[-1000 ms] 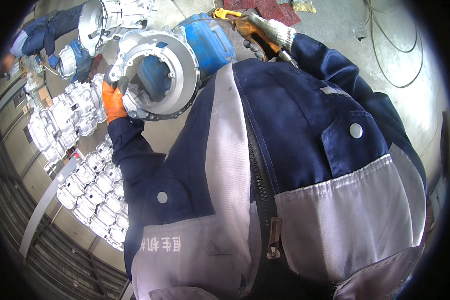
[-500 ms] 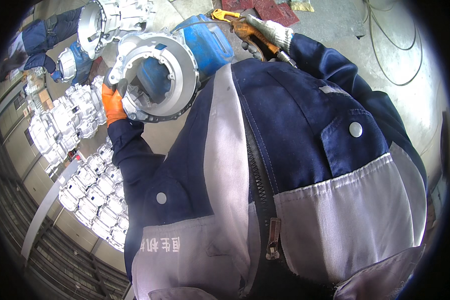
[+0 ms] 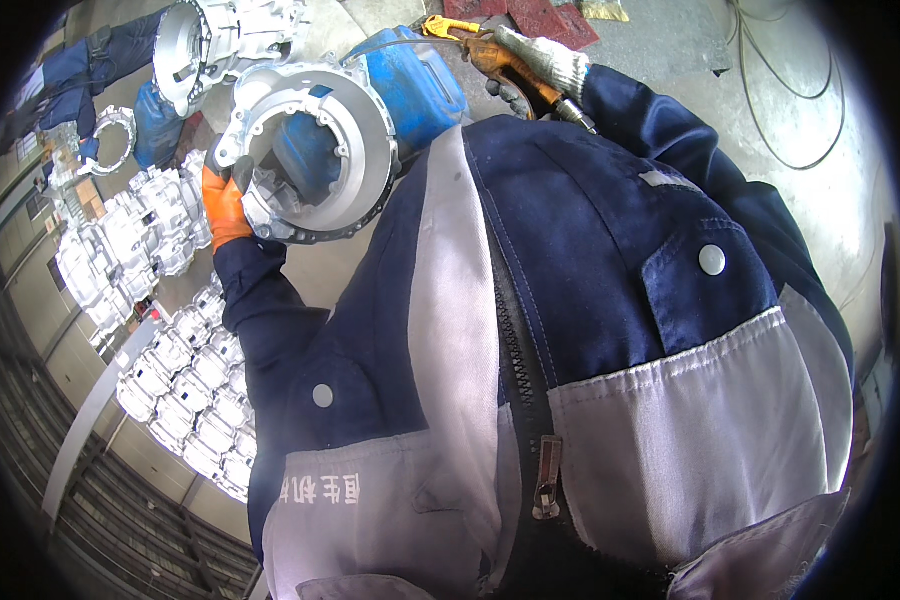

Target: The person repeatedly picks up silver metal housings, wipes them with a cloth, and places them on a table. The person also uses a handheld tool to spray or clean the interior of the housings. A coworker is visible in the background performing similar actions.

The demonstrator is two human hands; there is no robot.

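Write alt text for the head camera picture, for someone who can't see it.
Looking down a blue and grey work jacket, the person's left hand in an orange glove grips a round silver metal housing, while the right hand in a white glove holds an orange tool. Rows of similar castings lie at left.

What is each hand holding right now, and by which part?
The left hand grips the round metal casting by its lower-left rim. The right hand grasps an orange-and-yellow hand tool around its body.
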